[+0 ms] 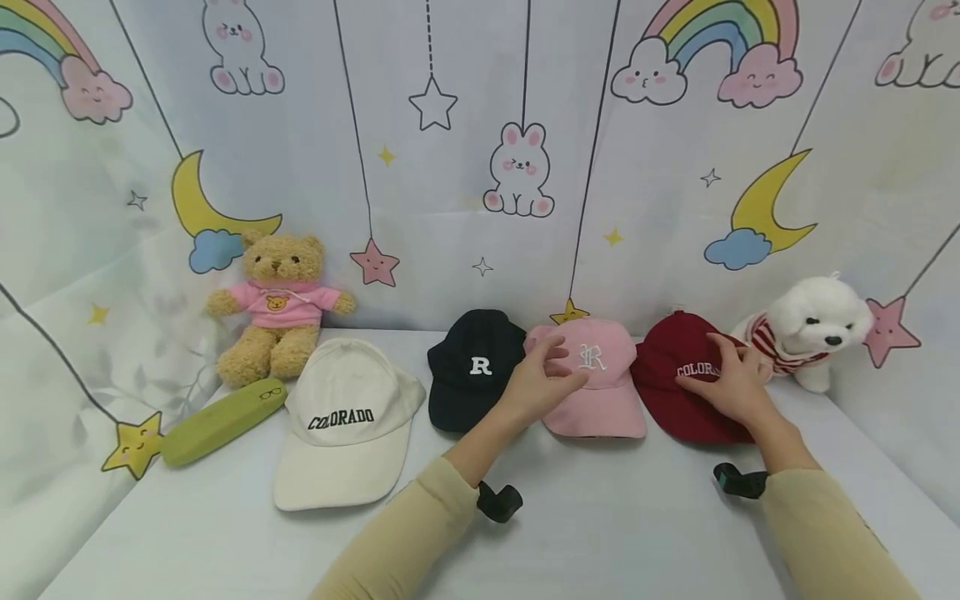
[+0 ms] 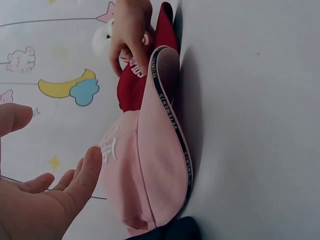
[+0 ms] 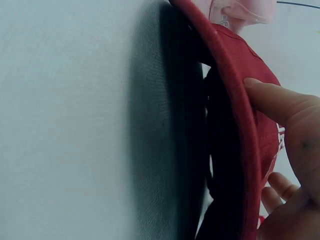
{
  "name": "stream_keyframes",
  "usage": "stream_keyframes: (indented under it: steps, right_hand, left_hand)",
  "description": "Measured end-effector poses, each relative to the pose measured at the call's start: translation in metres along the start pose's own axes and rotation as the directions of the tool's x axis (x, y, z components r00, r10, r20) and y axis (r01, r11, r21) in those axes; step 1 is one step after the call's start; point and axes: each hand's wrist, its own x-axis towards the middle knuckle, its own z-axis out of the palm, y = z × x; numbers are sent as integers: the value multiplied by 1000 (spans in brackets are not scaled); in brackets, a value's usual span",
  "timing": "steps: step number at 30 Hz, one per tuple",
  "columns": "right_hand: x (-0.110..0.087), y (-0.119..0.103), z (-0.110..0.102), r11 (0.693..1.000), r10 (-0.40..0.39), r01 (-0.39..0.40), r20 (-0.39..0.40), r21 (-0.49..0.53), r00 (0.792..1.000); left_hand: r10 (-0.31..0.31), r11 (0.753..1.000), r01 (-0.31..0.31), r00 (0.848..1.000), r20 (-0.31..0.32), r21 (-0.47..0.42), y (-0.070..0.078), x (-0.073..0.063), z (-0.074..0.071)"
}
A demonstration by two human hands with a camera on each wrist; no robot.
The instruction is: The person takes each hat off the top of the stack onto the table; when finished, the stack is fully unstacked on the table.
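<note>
My left hand [image 1: 542,380] hovers before the front of a pink cap [image 1: 600,412] with a white letter R. In the left wrist view, its thumb and fingers are spread apart, with nothing between them. At a dark red cap [image 1: 678,417] with white lettering is my right hand [image 1: 731,383]. In the right wrist view, its thumb [image 3: 275,100] rests against the cap near the brim, while the other fingers are loosely bent beside the crown. Left of the pink cap sits a black cap [image 1: 465,387] with a white R, partly behind my left forearm.
A cream cap [image 1: 337,467] lies further left, beside a green elongated case [image 1: 221,423]. Behind them sits a teddy bear [image 1: 277,308] in a pink hoodie. A white plush dog [image 1: 817,317] is at the right. A printed cloth [image 1: 465,50] hangs behind the white table [image 1: 600,533].
</note>
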Motion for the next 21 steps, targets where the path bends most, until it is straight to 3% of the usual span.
stream_keyframes:
  steps: [14, 21]
  right_hand:
    - [3, -5, 0, 1000, -1, 1, 2, -26, 1000]
    - [3, -20, -9, 999, -24, 24, 6, -46, 1000]
  left_hand:
    - [68, 998, -68, 998, 14, 13, -6, -14, -23]
    - [99, 995, -98, 995, -6, 34, -7, -24, -40]
